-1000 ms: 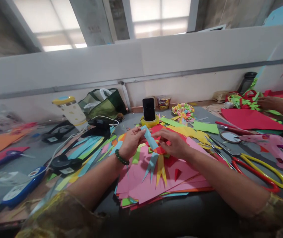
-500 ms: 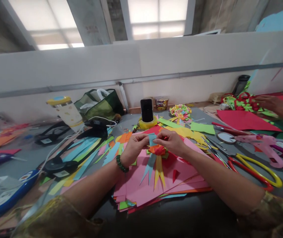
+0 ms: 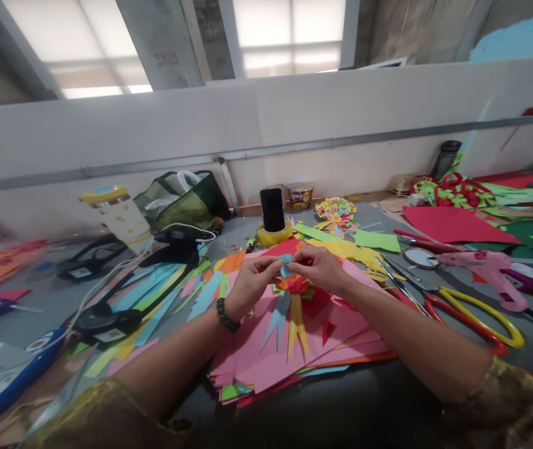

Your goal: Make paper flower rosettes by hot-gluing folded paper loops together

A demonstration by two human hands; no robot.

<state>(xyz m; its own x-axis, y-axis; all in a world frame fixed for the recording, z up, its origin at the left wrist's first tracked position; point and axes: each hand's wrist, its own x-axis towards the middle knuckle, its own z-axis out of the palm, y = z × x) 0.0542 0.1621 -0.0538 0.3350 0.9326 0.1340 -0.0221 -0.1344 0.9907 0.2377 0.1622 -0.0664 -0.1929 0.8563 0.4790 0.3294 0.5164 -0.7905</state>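
Observation:
Between my two hands is a small light blue paper piece. My left hand, with a green bead bracelet at the wrist, pinches its left side. From the right, my right hand pinches the same piece, fingertips close to the left ones. Just under the fingertips sits an orange-red paper flower, with a blue forked strip and a yellow forked strip hanging below it. These lie over a stack of pink paper sheets.
Scissors and a pink glue gun lie at the right. A phone stands on yellow tape behind the hands. Paper strips, black straps and a cup are at the left.
The blue piece shows less between my fingers and looks folded or tilted. The other person's hand at the far right is gone from view. The whole view has shifted slightly.

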